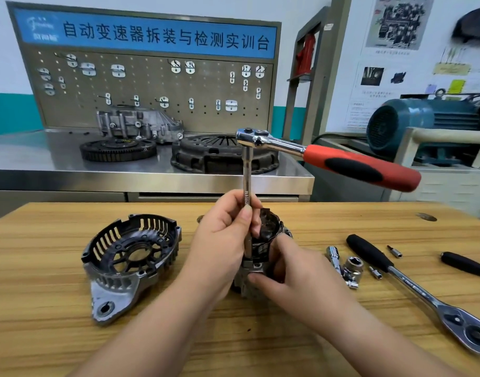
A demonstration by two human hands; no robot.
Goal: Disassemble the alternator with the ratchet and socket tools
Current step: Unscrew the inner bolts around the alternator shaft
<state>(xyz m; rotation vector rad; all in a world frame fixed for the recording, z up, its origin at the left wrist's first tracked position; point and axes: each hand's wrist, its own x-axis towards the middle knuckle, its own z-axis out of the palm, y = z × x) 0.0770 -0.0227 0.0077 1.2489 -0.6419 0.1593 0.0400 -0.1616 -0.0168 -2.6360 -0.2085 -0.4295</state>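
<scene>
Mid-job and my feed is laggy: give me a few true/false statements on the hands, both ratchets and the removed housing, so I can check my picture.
1. The left hand grips the extension bar under the red-handled ratchet. True.
2. The right hand holds the red handle. False: nothing holds the handle; that hand holds the alternator body.
3. The removed end housing lies on the wooden table, left of both hands. True.
4. The black-handled ratchet lies left of the housing. False: it lies on the table's right side.
5. Loose sockets lie between the right hand and the black-handled ratchet. True.
</scene>
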